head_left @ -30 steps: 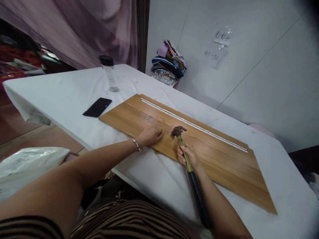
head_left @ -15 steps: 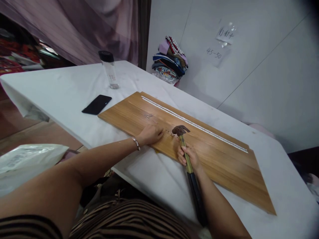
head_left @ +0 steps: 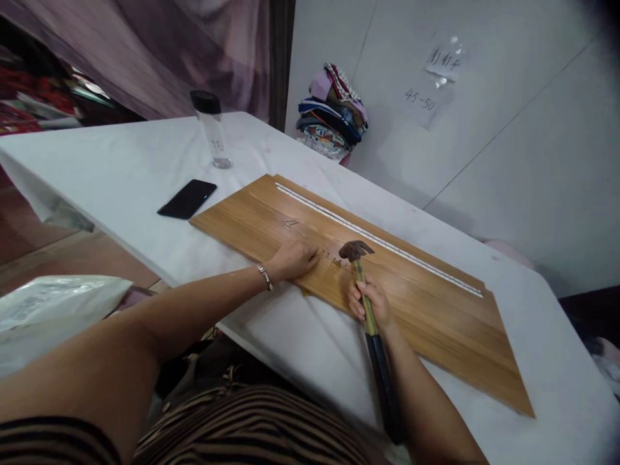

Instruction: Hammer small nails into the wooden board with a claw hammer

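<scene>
My right hand [head_left: 370,301] is wrapped round the handle of a claw hammer [head_left: 372,328], near the head. The hammer's rusty head hangs over the wooden board [head_left: 436,323], its black grip pointing back toward me. My left hand [head_left: 294,259] rests on the board with its fingers curled together; whatever they may hold is hidden. Between the left hand and the hammer head, a short row of small nails [head_left: 333,259] stands in the board. Several loose nails [head_left: 289,224] lie on the wood just beyond the left hand.
Two white measuring strips [head_left: 378,237] run along the board's far side. On the white-covered table [head_left: 121,168] are a black phone [head_left: 187,199] and a clear bottle [head_left: 213,132] with a black lid. Folded clothes [head_left: 332,113] are piled by the wall. A plastic bag [head_left: 53,310] is at left.
The hammer and my right hand have shifted slightly to the right, away from the left hand. My left hand stays at the same place on the board.
</scene>
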A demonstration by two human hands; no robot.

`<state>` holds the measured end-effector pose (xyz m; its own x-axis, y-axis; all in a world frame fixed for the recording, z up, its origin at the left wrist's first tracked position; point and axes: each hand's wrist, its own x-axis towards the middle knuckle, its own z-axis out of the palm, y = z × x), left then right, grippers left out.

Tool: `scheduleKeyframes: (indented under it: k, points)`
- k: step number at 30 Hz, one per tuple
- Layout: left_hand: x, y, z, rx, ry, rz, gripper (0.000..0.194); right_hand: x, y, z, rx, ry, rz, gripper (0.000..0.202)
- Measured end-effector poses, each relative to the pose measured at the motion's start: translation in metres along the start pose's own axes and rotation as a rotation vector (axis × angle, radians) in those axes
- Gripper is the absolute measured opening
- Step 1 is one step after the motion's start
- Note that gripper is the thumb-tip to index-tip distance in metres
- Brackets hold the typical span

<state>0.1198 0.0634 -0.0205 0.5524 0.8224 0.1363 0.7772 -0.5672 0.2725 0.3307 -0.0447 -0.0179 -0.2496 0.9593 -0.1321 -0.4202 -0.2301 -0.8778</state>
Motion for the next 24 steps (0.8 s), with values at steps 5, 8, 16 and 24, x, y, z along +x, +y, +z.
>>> scheduleKeyframes:
  k: [5,8,16,24]
  points:
    - [-0.0006,0.0004,0.0008,0.009,0.0,-0.013,0.032,0.0006,0.0017,-0.0019,-0.008,-0.004,0.04,0.042]
    - [-0.0006,0.0003,0.0014,0.018,0.008,-0.004,0.032,-0.0005,0.0031,-0.0025,0.007,-0.002,0.01,0.039]
    - [-0.0019,0.0,0.0,0.034,-0.012,-0.02,0.034,-0.0004,0.0035,-0.0045,0.041,0.004,0.024,0.035]
    - [-0.0028,0.0016,-0.0074,-0.008,-0.043,-0.062,0.036,-0.0046,0.0054,-0.002,0.094,0.051,0.025,0.042]
